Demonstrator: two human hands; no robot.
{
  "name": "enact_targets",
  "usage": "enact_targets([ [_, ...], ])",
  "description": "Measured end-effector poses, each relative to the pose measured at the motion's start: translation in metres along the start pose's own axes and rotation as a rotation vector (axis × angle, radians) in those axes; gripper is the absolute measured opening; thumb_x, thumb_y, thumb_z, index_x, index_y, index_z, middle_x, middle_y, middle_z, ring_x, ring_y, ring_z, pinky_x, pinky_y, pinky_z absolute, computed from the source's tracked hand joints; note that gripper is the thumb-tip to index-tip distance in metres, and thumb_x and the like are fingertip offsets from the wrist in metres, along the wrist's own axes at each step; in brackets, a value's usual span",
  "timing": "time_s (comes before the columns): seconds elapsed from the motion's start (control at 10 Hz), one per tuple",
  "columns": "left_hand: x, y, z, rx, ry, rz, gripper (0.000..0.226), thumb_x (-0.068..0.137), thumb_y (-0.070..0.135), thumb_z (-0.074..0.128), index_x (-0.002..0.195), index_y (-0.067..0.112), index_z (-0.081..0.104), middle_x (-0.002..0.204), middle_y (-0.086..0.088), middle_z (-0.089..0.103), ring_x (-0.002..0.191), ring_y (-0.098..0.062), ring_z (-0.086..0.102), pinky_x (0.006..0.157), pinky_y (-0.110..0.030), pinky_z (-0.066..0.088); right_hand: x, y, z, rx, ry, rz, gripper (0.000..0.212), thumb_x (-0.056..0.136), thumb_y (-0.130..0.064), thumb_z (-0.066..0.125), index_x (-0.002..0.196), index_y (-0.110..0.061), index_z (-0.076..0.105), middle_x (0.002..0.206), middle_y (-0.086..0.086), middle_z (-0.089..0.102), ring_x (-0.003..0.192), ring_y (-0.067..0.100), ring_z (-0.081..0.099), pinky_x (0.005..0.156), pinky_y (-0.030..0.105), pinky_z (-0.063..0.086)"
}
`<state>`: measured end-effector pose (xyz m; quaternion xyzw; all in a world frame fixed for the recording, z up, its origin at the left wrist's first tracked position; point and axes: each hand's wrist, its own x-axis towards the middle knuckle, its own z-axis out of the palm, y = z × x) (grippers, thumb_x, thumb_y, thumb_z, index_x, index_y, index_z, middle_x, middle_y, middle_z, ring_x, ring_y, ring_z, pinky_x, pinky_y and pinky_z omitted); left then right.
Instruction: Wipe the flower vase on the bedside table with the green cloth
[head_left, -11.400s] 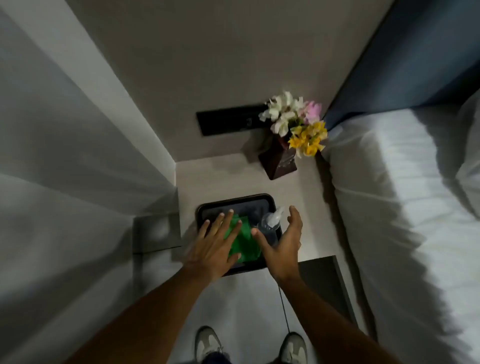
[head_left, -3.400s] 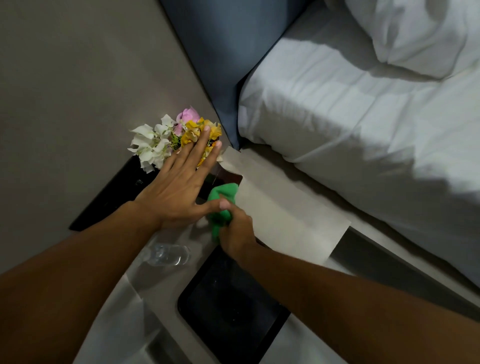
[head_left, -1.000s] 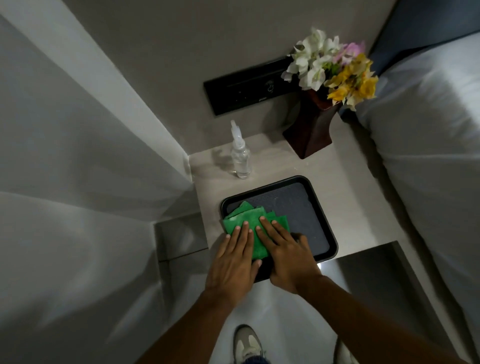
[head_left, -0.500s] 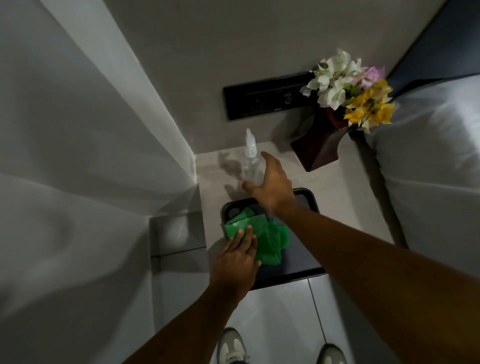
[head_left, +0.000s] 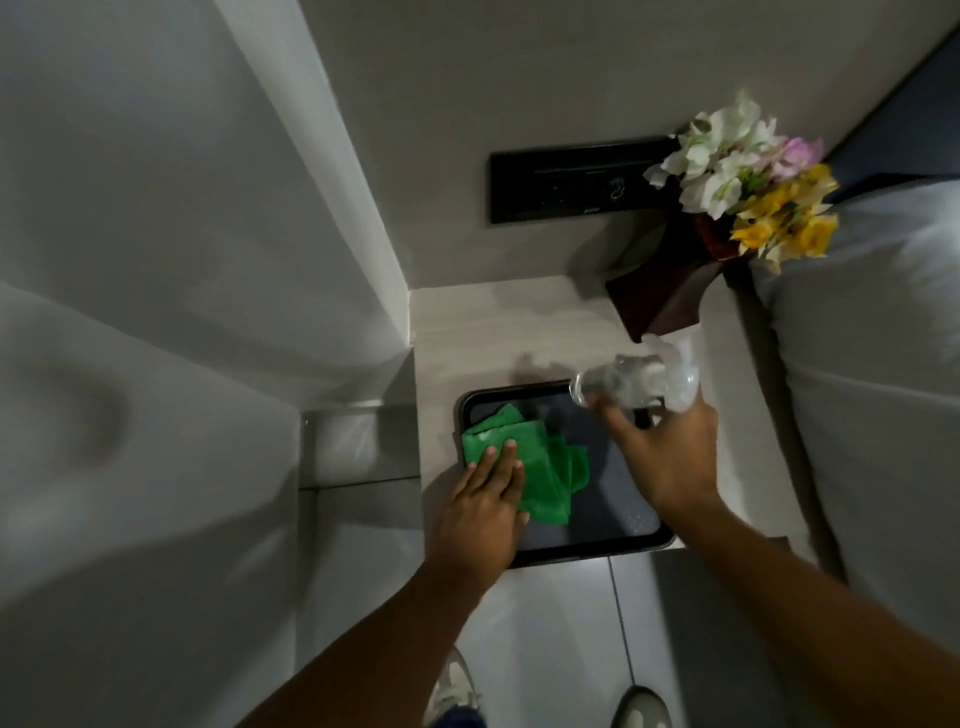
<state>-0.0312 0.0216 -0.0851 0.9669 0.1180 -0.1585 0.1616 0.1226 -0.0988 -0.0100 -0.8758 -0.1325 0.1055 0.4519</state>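
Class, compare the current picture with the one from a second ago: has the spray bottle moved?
Yes. The spray bottle stood upright on the bedside table behind the black tray. Now the right hand holds it tilted in the air above the tray's far right corner.

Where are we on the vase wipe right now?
Looks past wiping: green cloth lies folded in the black tray under the left hand. In hand: the right hand holds the spray bottle above the tray. Left: set the bottle down; the vase stands untouched.
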Motion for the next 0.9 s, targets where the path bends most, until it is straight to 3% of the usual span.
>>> enact_targets([
  [0.1,0.000,0.003,-0.001,0.025,-0.021,0.005,0.061,0.101,0.036,0.032,0.151,0.011,0.008,0.162,-0.005,-0.008,0.149,-0.025,-0.007,0.118,-0.035,-0.005,-0.021,0.017,-0.012,-0.056,-0.011,0.030,0.053,0.075,-0.025,0.081,0.117,-0.007,0.053,0.095,-0.006,0.060,0.077,0.000,0.058,0.062,0.002,0.044],
  [0.2,0.001,0.001,0.000,0.076,-0.062,-0.009,0.062,0.100,0.036,0.033,0.151,0.010,0.008,0.162,-0.007,-0.007,0.149,-0.025,-0.004,0.119,-0.036,0.000,-0.042,0.044,-0.011,-0.099,-0.064,0.100,0.053,0.075,-0.027,0.080,0.119,-0.013,0.052,0.099,-0.005,0.061,0.088,0.011,0.059,0.069,0.005,0.040],
  [0.4,0.001,0.006,0.002,0.131,-0.076,-0.032,0.065,0.099,0.039,0.035,0.152,0.010,0.012,0.161,-0.007,-0.005,0.149,-0.026,-0.001,0.120,-0.037,0.003,-0.048,0.061,-0.010,-0.051,-0.039,0.083,0.050,0.078,-0.032,0.077,0.117,-0.014,0.051,0.097,-0.006,0.061,0.086,0.012,0.063,0.073,0.023,0.055],
  [0.5,-0.002,0.011,-0.001,0.183,-0.061,-0.033,0.070,0.097,0.042,0.038,0.152,0.009,0.010,0.160,-0.007,-0.009,0.149,-0.027,0.000,0.119,-0.039,0.004,-0.047,0.061,-0.010,-0.013,-0.022,0.074,0.051,0.078,-0.031,0.077,0.118,-0.014,0.051,0.101,-0.004,0.064,0.090,0.015,0.065,0.076,0.025,0.057],
  [0.7,-0.010,0.016,-0.024,0.281,-0.079,-0.003,0.077,0.095,0.051,0.037,0.151,0.010,0.004,0.163,-0.010,-0.004,0.149,-0.028,0.001,0.119,-0.046,0.006,-0.050,0.061,-0.006,0.147,-0.177,0.179,0.076,0.074,-0.033,0.080,0.136,-0.022,0.036,0.130,0.003,0.059,0.118,0.023,0.059,0.095,0.034,0.054],
  [0.8,-0.015,0.018,-0.043,0.214,0.003,0.001,0.077,0.092,0.053,0.041,0.152,0.014,0.012,0.163,-0.009,0.005,0.149,-0.028,0.008,0.117,-0.048,0.014,-0.055,0.055,-0.016,0.112,-0.231,0.140,0.107,0.065,-0.045,0.084,0.148,-0.029,0.018,0.149,0.001,0.043,0.134,0.022,0.044,0.108,0.042,0.043],
  [0.9,-0.025,0.026,-0.062,0.198,0.080,0.029,0.078,0.089,0.056,0.044,0.151,0.015,0.019,0.162,-0.010,0.011,0.147,-0.029,0.016,0.115,-0.050,0.021,-0.071,0.037,-0.036,-0.045,-0.193,0.083,0.116,0.066,-0.055,0.079,0.153,-0.027,0.007,0.160,0.000,0.026,0.143,0.020,0.029,0.116,0.045,0.029],
])
